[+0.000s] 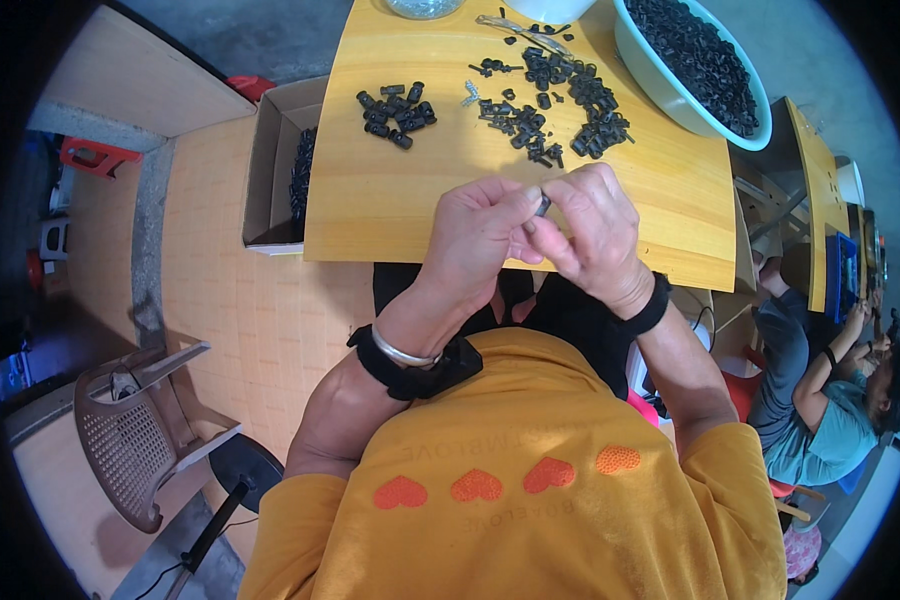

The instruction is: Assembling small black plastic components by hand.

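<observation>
Over the front edge of the wooden table (pixel 390 215), my left hand (pixel 475 225) and my right hand (pixel 597 225) meet with fingertips pinched together. Between them sits a small dark plastic piece (pixel 543 206), mostly covered by the fingers, so its exact shape does not show. Both hands are closed on it. Beyond them lies a loose spread of small black plastic parts (pixel 595 105), some short and round, some thin with stems. Farther left, a separate little cluster of black cylindrical pieces (pixel 398 113) rests on the tabletop.
A pale green basin (pixel 762 128) heaped with black parts stands at the table's far right. A cardboard box (pixel 270 195) holding dark pieces is left of the table. A brown chair (pixel 120 440) stands lower left. Another person (pixel 820 420) sits at the right by a second table (pixel 815 190).
</observation>
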Available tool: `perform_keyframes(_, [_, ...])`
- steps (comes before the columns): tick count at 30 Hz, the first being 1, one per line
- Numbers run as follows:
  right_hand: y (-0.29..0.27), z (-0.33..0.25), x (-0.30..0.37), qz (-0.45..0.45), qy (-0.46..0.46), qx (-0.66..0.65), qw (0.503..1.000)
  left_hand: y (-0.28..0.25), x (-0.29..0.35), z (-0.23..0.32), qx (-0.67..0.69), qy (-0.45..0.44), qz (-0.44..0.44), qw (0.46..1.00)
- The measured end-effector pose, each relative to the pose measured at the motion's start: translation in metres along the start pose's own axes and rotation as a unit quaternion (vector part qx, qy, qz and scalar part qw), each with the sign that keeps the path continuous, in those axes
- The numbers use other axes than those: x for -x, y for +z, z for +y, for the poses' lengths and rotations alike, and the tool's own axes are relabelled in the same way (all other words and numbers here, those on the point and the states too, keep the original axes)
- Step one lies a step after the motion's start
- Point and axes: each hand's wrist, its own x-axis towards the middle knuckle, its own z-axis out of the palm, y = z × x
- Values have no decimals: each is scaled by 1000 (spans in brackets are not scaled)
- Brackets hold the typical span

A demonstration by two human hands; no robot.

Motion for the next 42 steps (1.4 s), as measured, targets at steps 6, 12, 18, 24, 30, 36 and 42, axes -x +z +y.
perform_keyframes(6, [5, -5, -2, -4, 7, -17, 1000, -6, 2, 3, 4, -8, 0, 1000])
perform_keyframes(12, [14, -7, -3, -30, 63, -39, 997, -15, -4, 0, 25, -43, 45, 998])
perform_keyframes(18, [7, 2, -7, -78, 158, -48, 983, -70, -16, 18, 89, -4, 183, 979])
perform_keyframes(24, [-4, 31, -25, -127, 208, -22, 969, -71, -25, 29, 141, 92, 244, 955])
perform_keyframes(30, [10, 74, -49, -135, 187, 35, 972, -53, -22, 26, 48, 111, 248, 961])
perform_keyframes(36, [24, 107, -84, -191, 152, 126, 962, -55, -25, 27, -34, 111, 217, 969])
perform_keyframes(42, [62, 141, -117, -248, 148, 183, 940, -57, -29, 24, -60, 100, 200, 973])
